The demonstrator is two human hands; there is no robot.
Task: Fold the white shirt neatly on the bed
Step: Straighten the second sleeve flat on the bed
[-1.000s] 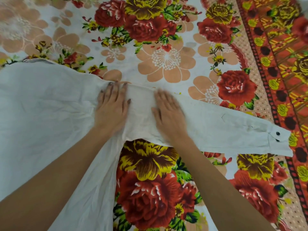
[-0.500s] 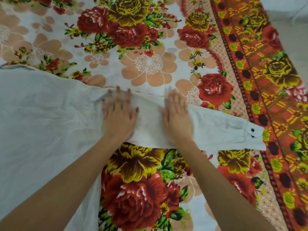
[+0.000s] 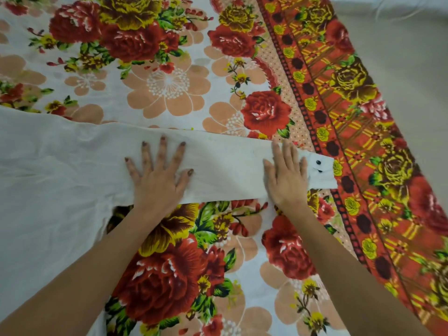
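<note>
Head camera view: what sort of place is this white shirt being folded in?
Probably a bedroom. The white long-sleeved fabric shirt lies spread on a rose-printed floral bedsheet with an orange patterned border, and the left hand and right hand press its sleeve flat.

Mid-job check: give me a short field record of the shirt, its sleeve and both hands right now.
garment: white shirt spread flat on the floral bedsheet, body at left
sleeve: stretched out rightward, cuff with two dark buttons at its end
left hand: flat, fingers spread, pressing sleeve near the shirt body
right hand: flat, pressing sleeve beside the cuff
fold: sleeve not yet folded in
</note>
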